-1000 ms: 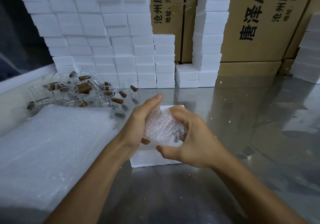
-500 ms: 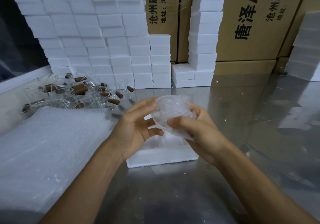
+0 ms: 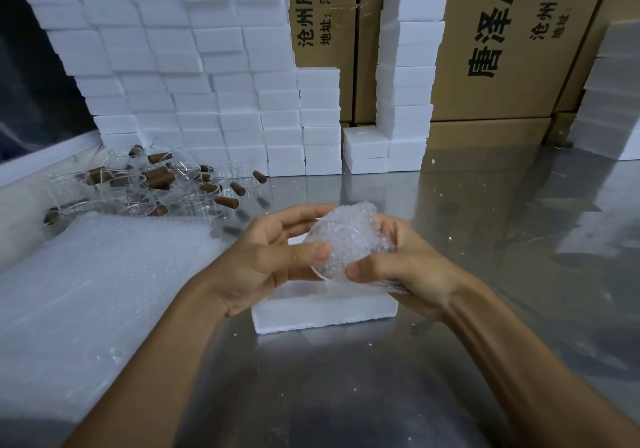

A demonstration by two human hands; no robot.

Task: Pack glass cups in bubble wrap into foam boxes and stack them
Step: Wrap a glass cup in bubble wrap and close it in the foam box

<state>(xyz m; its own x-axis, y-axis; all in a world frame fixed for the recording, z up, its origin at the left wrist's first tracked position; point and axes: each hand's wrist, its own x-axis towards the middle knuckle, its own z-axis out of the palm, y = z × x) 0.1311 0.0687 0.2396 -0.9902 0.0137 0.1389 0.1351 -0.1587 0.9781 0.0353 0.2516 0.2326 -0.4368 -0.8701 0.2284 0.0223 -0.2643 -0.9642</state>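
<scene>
Head view: my left hand [image 3: 273, 257] and right hand [image 3: 398, 267] both pinch clear bubble-wrapped glass cup [image 3: 346, 239], held above open white foam box [image 3: 325, 309] at 12 o'clock; wrapping step; next, lower it inside

Foam box [image 3: 325, 312] lies mid-table, bubble wrap stack [image 3: 97, 295] left, stacked boxes [image 3: 194, 76] behind.

Single head view, no second camera, so no overlap. Worn on head, wide-angle, pitched forward and down over steel table [image 3: 485, 361]. Both forearms enter from bottom edge; left hand [image 3: 273, 260] and right hand [image 3: 408, 267] near frame centre, close to lens. Far edge of view: foam box wall [image 3: 194, 76] and cardboard cartons [image 3: 502, 49], upright, facing camera. Straight lines bow toward frame edges.
</scene>
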